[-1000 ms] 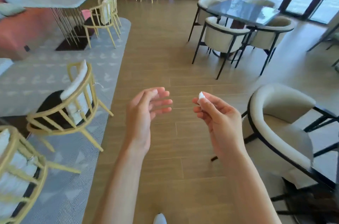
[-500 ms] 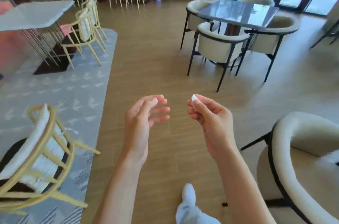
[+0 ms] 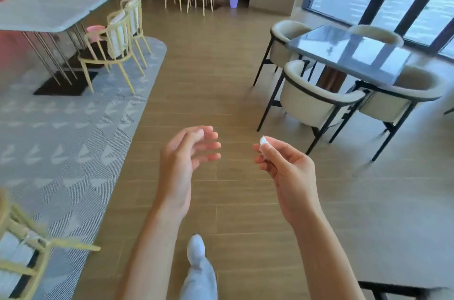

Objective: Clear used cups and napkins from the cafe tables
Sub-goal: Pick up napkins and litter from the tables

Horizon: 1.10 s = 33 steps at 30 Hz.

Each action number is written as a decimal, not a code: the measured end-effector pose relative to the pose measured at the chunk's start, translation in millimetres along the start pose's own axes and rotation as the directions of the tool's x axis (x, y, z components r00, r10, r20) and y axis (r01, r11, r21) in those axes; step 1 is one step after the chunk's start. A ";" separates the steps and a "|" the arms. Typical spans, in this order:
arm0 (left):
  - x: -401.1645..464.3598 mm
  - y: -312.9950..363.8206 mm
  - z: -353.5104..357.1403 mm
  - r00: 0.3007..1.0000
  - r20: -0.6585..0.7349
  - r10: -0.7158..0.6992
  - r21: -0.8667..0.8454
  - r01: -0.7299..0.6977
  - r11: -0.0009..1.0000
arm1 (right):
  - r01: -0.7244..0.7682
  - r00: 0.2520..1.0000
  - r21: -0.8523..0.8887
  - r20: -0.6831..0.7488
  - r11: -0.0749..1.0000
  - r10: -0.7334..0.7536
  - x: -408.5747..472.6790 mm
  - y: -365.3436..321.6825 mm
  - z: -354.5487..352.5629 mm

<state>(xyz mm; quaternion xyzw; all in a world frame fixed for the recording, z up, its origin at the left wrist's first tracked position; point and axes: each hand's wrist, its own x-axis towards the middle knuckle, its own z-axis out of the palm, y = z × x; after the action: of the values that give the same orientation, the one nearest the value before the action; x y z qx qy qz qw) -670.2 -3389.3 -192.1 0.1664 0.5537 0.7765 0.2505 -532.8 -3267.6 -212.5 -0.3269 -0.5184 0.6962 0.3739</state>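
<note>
Head view looks down over a person's two bare forearms held out above a wooden floor (image 3: 221,93). The right hand (image 3: 287,172) is raised, palm turned inward, its thumb and forefinger pinched together on a small white wad of napkin (image 3: 263,140), which pokes up just above the fingertips; the other fingers curl loosely beneath it. The left hand (image 3: 181,159) hangs level with it and well apart from it, holding nothing, its fingers relaxed and slightly bent, a little spread, the thumb lying over them. Below and between the arms one white shoe (image 3: 196,249) steps forward on the boards, with a pale trouser leg behind it.

To the right stands a dark glossy table (image 3: 353,54), ringed by cream tub chairs (image 3: 317,103) on black legs, beside tall windows. To the left a grey patterned rug (image 3: 73,132) carries a pale marble-topped table (image 3: 49,9) with yellow wire chairs (image 3: 115,46) next to it. More yellow chairs line the far wall, and a small lilac bin (image 3: 234,0) sits on the floor there.
</note>
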 end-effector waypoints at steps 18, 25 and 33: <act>478.9 -3.7 61.6 0.996 0.091 -0.016 -0.016 0.018 1.000 | 0.021 0.999 -0.013 -0.042 1.000 -0.022 447.4 -2.8 157.9; 641.6 -34.2 75.1 0.999 0.040 -0.035 0.058 0.032 0.998 | -0.005 1.000 -0.037 0.023 0.999 0.006 622.2 24.0 205.6; 875.3 -21.8 134.4 0.999 -0.004 0.047 0.097 -0.047 0.994 | 0.008 0.993 -0.053 0.117 0.999 -0.002 869.2 10.3 272.6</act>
<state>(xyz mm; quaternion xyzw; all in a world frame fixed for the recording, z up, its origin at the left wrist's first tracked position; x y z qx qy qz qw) -1310.6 -2777.5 -184.8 0.1887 0.5877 0.7548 0.2220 -1204.7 -2652.5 -213.4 -0.2940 -0.5585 0.6991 0.3360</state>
